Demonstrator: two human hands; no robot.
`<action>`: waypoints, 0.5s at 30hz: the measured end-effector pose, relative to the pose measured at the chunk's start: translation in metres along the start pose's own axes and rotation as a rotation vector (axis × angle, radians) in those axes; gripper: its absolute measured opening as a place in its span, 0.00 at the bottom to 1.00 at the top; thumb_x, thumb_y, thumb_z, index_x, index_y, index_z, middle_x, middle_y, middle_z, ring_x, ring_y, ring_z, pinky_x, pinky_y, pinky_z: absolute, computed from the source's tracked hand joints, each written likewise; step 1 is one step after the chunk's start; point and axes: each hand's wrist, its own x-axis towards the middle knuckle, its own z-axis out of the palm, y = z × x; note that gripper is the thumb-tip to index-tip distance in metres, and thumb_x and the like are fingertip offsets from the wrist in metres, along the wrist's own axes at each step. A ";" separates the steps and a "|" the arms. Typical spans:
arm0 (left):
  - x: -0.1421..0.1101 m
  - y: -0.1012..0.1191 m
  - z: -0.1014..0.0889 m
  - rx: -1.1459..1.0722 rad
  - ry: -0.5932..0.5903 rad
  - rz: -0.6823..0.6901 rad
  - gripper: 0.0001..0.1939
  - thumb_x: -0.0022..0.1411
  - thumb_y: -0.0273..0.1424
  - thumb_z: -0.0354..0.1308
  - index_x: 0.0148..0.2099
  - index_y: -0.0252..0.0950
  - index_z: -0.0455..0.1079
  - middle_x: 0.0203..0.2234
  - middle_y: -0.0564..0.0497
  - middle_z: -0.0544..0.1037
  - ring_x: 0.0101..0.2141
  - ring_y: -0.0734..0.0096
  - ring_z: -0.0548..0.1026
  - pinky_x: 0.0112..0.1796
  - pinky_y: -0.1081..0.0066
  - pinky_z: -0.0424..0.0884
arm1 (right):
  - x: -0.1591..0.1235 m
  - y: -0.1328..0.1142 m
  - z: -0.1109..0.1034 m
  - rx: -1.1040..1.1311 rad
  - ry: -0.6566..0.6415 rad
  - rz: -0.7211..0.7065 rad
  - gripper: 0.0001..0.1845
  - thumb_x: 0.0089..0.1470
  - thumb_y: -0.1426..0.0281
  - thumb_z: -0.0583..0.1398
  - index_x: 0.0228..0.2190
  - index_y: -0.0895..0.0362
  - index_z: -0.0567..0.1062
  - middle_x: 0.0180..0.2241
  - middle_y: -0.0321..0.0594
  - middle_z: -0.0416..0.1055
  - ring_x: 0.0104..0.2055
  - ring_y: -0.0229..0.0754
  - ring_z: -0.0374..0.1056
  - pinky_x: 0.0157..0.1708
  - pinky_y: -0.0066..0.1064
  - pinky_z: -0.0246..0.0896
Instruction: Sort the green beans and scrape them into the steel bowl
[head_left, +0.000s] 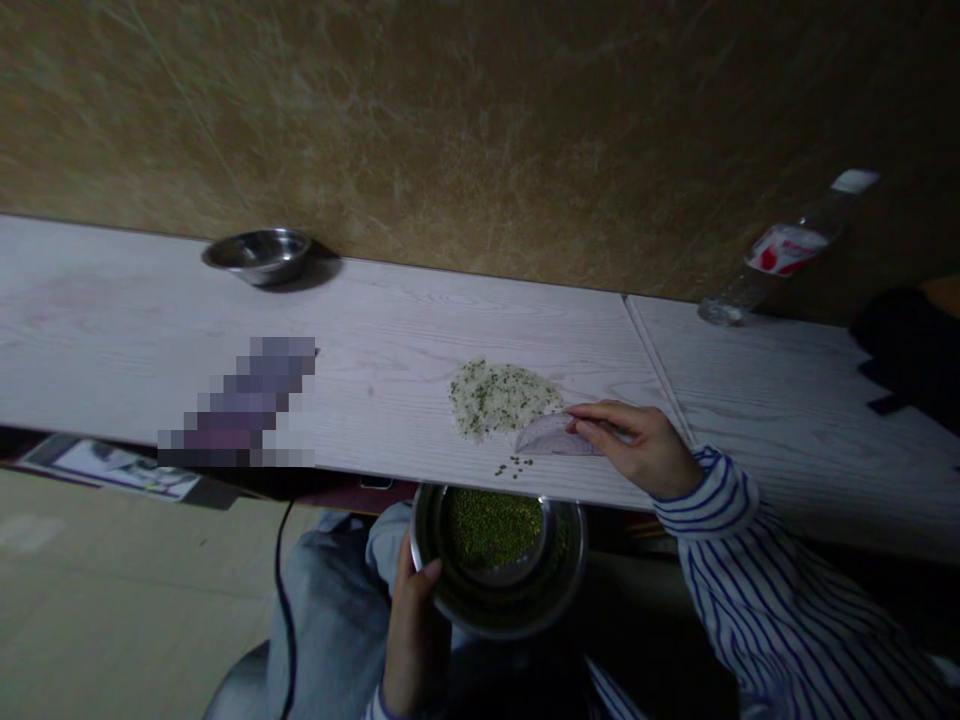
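My right hand (626, 440) pinches a clear half-round plastic protractor (544, 432), its edge against the table beside a pile of white rice grains mixed with green beans (499, 400). Several loose green beans (514, 466) lie between the pile and the table's front edge. Below that edge, my left hand (420, 610) grips the left rim of a steel bowl (510, 620). Green mung beans (491, 525) cover the bowl's bottom. The bowl is held over my lap, its far rim close under the table edge.
A small steel bowl (259, 258) stands near the wall at the back left. At the right, a clear plastic bottle (787, 250) stands by the wall. Something pixelated (247, 405) lies on the pale wood table (390, 320). A black cable (281, 590) hangs at the left.
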 end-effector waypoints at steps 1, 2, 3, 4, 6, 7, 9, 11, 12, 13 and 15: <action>0.000 0.001 0.001 0.003 0.002 0.001 0.28 0.57 0.38 0.63 0.61 0.46 0.72 0.54 0.50 0.78 0.61 0.48 0.67 0.60 0.54 0.62 | 0.000 0.000 0.000 0.004 0.010 0.002 0.12 0.56 0.70 0.62 0.40 0.57 0.83 0.34 0.44 0.83 0.35 0.44 0.79 0.37 0.34 0.76; -0.001 0.003 0.003 0.004 0.006 0.002 0.28 0.57 0.38 0.63 0.60 0.46 0.72 0.53 0.50 0.79 0.61 0.48 0.67 0.61 0.54 0.61 | 0.000 0.000 0.000 0.009 0.025 0.006 0.12 0.56 0.69 0.62 0.40 0.57 0.83 0.35 0.44 0.83 0.36 0.45 0.79 0.38 0.35 0.76; -0.002 0.005 0.005 0.001 0.008 -0.001 0.28 0.57 0.38 0.63 0.60 0.45 0.72 0.52 0.50 0.79 0.61 0.48 0.67 0.61 0.55 0.61 | 0.000 0.000 0.001 0.014 0.040 0.010 0.11 0.56 0.69 0.62 0.40 0.56 0.83 0.36 0.44 0.83 0.36 0.45 0.79 0.39 0.35 0.76; -0.002 0.007 0.008 -0.009 0.014 -0.006 0.28 0.56 0.37 0.63 0.60 0.45 0.73 0.51 0.49 0.80 0.60 0.48 0.68 0.61 0.54 0.61 | 0.000 0.000 0.001 0.020 0.047 0.012 0.11 0.56 0.69 0.62 0.40 0.56 0.83 0.36 0.44 0.83 0.37 0.45 0.80 0.39 0.36 0.76; -0.004 0.011 0.013 -0.035 0.040 -0.013 0.30 0.54 0.36 0.64 0.60 0.43 0.73 0.50 0.48 0.80 0.59 0.47 0.70 0.60 0.53 0.63 | 0.001 0.000 0.003 0.035 0.030 0.015 0.12 0.56 0.69 0.62 0.40 0.56 0.83 0.37 0.44 0.83 0.37 0.45 0.80 0.40 0.36 0.77; -0.005 0.012 0.015 -0.039 0.041 -0.009 0.30 0.54 0.36 0.64 0.60 0.43 0.73 0.51 0.48 0.80 0.59 0.46 0.70 0.60 0.53 0.63 | 0.001 0.000 0.004 0.042 0.009 0.015 0.12 0.56 0.69 0.62 0.41 0.56 0.83 0.37 0.44 0.83 0.37 0.45 0.80 0.40 0.35 0.77; -0.005 0.012 0.015 -0.037 0.033 -0.008 0.30 0.54 0.36 0.64 0.61 0.43 0.72 0.52 0.47 0.80 0.59 0.46 0.70 0.59 0.54 0.64 | 0.002 0.000 0.006 0.042 -0.023 0.024 0.13 0.56 0.68 0.62 0.41 0.56 0.83 0.37 0.44 0.83 0.37 0.44 0.80 0.40 0.35 0.77; -0.005 0.009 0.012 -0.023 0.018 -0.009 0.30 0.55 0.37 0.64 0.61 0.44 0.72 0.53 0.47 0.79 0.59 0.46 0.69 0.58 0.53 0.65 | 0.002 0.001 0.007 0.021 -0.008 0.047 0.13 0.55 0.68 0.62 0.41 0.56 0.84 0.38 0.44 0.83 0.38 0.45 0.80 0.40 0.35 0.77; -0.004 0.007 0.009 -0.015 0.012 -0.007 0.30 0.55 0.38 0.64 0.61 0.44 0.72 0.54 0.47 0.78 0.59 0.46 0.69 0.58 0.53 0.66 | 0.002 0.001 0.007 0.008 0.014 0.062 0.13 0.55 0.68 0.63 0.41 0.56 0.84 0.38 0.44 0.83 0.39 0.46 0.80 0.41 0.36 0.77; -0.004 0.005 0.006 -0.017 0.014 -0.016 0.30 0.56 0.38 0.64 0.62 0.45 0.71 0.54 0.48 0.78 0.59 0.47 0.69 0.58 0.53 0.66 | 0.002 0.003 0.007 -0.004 0.041 0.077 0.13 0.55 0.68 0.63 0.40 0.56 0.84 0.39 0.44 0.83 0.39 0.46 0.80 0.42 0.36 0.77; -0.003 0.003 0.002 -0.027 0.011 -0.029 0.30 0.57 0.37 0.63 0.62 0.46 0.71 0.54 0.48 0.78 0.59 0.47 0.69 0.58 0.53 0.66 | 0.001 0.005 0.006 -0.010 0.092 0.105 0.12 0.54 0.67 0.63 0.40 0.56 0.84 0.38 0.44 0.83 0.40 0.47 0.80 0.44 0.37 0.77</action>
